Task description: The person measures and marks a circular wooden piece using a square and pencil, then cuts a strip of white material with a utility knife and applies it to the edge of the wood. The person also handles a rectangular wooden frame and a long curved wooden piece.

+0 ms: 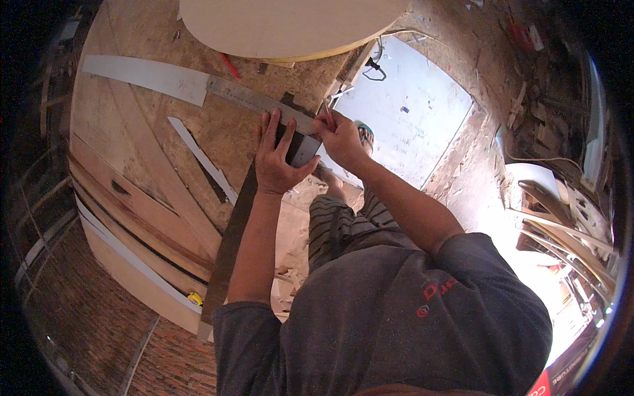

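Note:
My left hand [277, 158] presses down with spread fingers on a metal square [246, 96], near its corner by the workbench edge. The thumb reaches the square's short arm [305, 149]. My right hand [342, 140] is closed round a slim red marking or cutting tool [330, 120], just beside the square's end; which kind it is I cannot make out. A long white strip of sheet [145, 78] lies along the bench, its end meeting the square. A narrower white offcut [198, 155] rests on the brown bench top [152, 132].
A large round board [290, 26] covers the far side, a red stick-like thing [229, 65] near it. A yellow tape measure [195, 298] sits at the near left edge. A white panel [409, 112] lies on the floor right of the bench; wood scraps [568, 231] are piled farther right.

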`<state>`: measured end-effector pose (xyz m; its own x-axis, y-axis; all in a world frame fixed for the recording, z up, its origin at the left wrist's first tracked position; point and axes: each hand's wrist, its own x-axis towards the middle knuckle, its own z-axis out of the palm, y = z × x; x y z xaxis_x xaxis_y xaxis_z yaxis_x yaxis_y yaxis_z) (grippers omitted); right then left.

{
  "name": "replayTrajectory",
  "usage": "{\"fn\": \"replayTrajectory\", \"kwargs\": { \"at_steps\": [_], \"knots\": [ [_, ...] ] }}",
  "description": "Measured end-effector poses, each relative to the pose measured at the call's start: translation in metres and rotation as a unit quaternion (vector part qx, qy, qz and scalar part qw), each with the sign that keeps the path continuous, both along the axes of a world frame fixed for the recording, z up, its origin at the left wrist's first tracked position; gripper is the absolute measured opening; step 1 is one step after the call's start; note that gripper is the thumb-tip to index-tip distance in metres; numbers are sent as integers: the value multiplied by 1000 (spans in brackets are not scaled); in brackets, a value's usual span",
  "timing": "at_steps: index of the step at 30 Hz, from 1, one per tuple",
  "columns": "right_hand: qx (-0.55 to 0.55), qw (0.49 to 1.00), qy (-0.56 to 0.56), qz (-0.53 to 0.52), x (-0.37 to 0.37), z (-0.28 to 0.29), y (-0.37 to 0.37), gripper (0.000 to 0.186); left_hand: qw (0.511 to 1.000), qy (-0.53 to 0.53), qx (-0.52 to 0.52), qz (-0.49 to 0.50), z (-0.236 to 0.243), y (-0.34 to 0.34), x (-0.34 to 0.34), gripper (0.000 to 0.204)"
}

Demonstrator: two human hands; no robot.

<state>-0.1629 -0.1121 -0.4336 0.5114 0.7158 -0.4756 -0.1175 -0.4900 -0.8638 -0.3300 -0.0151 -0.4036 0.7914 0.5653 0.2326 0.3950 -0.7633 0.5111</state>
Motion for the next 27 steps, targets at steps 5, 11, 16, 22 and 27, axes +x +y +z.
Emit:
{"fn": "replayTrajectory", "kwargs": {
  "at_steps": [5,11,16,22,27],
  "knots": [
    [-14,999,-26,26,6,10,2,24,1000,3,-3,4,-1,-1,-1,91],
    [-3,1000,-6,25,10,36,4,26,1000,-9,-11,0,-3,1,-1,93],
    [-6,1000,-9,29,10,13,0,28,1000,11,-10,9,2,-1,1,93],
    [-14,999,-32,24,7,16,0,30,1000,7,-6,9,0,-2,-1,92],
    [-61,988,-136,34,32,31,-17,32,1000,6,-9,7,2,-6,-5,90]
  ]
}}
